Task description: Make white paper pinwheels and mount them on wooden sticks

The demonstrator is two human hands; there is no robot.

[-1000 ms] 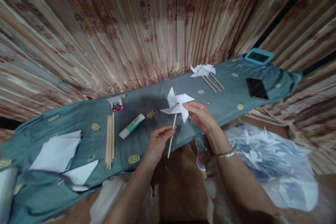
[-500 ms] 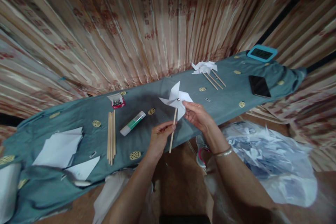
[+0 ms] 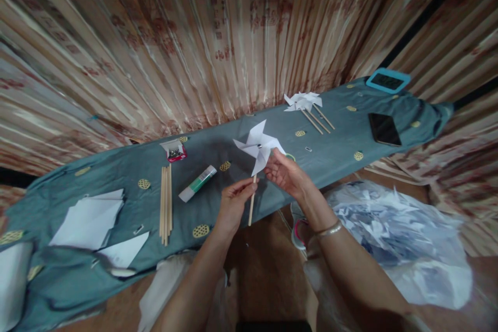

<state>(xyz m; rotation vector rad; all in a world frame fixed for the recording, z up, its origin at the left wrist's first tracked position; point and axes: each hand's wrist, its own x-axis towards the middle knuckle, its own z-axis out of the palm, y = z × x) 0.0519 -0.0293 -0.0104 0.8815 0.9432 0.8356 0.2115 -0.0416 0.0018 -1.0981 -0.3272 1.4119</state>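
A white paper pinwheel [image 3: 259, 146] with a silver pin at its centre stands on a wooden stick [image 3: 251, 207] over the middle of the table. My left hand [image 3: 234, 202] pinches the stick below the paper blades. Beside the right blade is my right hand [image 3: 287, 172], fingers apart, its thumb and index finger at the paper's edge. A glue stick [image 3: 197, 183] lies left of my left hand. Further left are several wooden sticks [image 3: 166, 205] and an opened small red box [image 3: 176, 152] of metal pins.
Finished pinwheels [image 3: 303, 101] lie at the back. A phone [image 3: 384, 128] and blue-framed clock [image 3: 388, 81] are at the right. White paper sheets [image 3: 91, 220] sit at the left. A plastic bag [image 3: 400, 238] of paper scraps stands right of my legs.
The pinwheel's blades have turned and its head has shifted slightly left. My right hand's fingers have loosened from the blade and spread.
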